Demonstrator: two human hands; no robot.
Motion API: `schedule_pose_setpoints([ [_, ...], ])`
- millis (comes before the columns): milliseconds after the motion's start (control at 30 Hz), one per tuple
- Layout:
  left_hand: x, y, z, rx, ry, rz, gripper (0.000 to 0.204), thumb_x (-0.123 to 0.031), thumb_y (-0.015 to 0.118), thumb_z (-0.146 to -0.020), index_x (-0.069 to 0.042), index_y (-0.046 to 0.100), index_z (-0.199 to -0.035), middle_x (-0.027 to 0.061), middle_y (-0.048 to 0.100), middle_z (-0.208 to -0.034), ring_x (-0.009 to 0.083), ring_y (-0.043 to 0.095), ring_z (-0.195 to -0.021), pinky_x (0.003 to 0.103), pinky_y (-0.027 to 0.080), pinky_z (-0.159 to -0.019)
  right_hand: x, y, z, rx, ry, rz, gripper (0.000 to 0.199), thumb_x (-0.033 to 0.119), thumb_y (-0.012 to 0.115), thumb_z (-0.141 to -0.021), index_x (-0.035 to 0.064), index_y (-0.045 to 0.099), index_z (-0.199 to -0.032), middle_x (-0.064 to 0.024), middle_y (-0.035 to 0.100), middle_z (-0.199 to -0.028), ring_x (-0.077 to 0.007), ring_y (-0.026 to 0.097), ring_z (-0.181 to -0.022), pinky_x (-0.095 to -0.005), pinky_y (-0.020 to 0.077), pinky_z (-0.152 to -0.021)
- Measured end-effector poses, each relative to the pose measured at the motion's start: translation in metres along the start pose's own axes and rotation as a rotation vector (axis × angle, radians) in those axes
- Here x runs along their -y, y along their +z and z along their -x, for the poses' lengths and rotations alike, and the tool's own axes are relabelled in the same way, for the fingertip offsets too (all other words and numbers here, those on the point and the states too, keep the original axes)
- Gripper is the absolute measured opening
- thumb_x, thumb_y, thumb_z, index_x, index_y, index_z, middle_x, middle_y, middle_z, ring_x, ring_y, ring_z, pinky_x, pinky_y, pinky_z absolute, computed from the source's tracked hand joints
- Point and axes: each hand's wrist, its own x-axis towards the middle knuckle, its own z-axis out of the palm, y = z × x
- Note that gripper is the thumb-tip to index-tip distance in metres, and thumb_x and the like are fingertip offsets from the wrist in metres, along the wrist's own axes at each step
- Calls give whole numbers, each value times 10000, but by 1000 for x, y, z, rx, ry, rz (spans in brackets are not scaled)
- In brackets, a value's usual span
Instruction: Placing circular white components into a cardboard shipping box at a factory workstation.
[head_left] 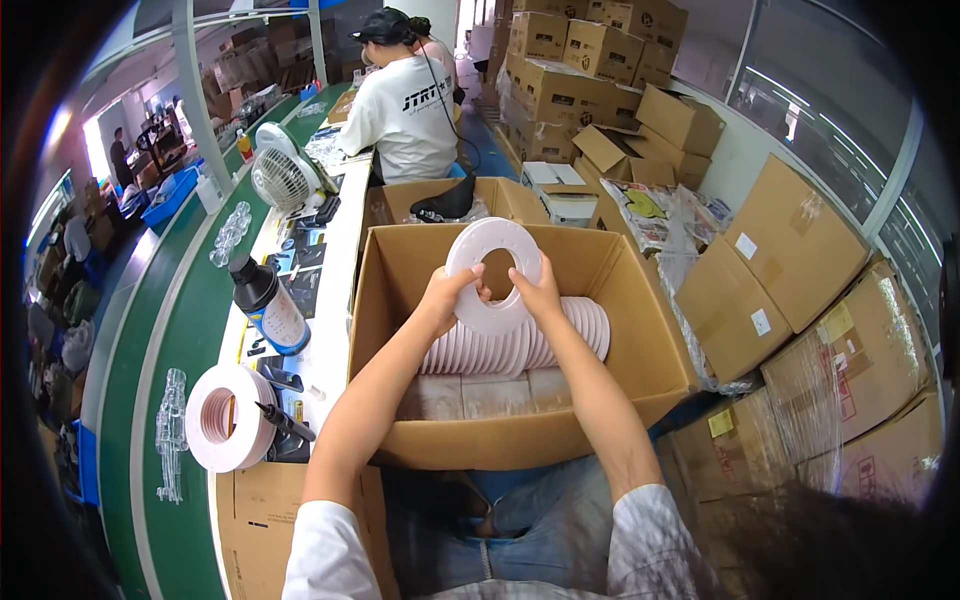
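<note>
Above an open cardboard box (pixel 470 442), a flat pinkish-white ring (pixel 493 232) is held up, tilted toward me. My left hand (pixel 446 298) grips its left side, with the thumb and fingertips showing at the central hole. On the opposite side my right hand (pixel 540 292) holds the rim, thumb at the hole. Whether it is a single ring or several pressed together, I cannot tell. Inside the box, below my hands, a row of similar rings (pixel 478 350) stands on edge, packed side by side. Clear plastic-looking wrapping (pixel 470 396) shows at the near side inside.
On the left bench, a stack of rings (pixel 258 447), a black pen-like tool (pixel 288 423), a dark bottle (pixel 272 315) and a fan (pixel 283 178) stand beside a green conveyor (pixel 130 340) carrying clear plastic parts (pixel 172 430). Cartons (pixel 800 225) pile up rightward. A person (pixel 412 115) sits ahead.
</note>
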Motion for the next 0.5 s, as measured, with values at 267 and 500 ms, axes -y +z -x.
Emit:
schedule_pose_setpoints([
  [267, 3, 2, -2, 22, 18, 47, 278, -212, 680, -830, -3, 572, -980, 56, 580, -719, 194, 610, -683, 323, 509, -649, 7, 0, 5, 12, 71, -45, 588, 179, 690, -858, 11, 392, -1337, -105, 528, -1246, -204, 506, -1149, -336, 404, -984],
  [500, 7, -15, -2, -97, 36, -130, 268, -258, 717, -792, -14, 651, -882, 58, 623, -711, 178, 631, -642, 320, 516, -619, -7, 17, 2, -41, 313, 22, 765, 238, 774, -786, -25, 328, -1349, -161, 554, -1188, -225, 606, -997, -348, 485, -870],
])
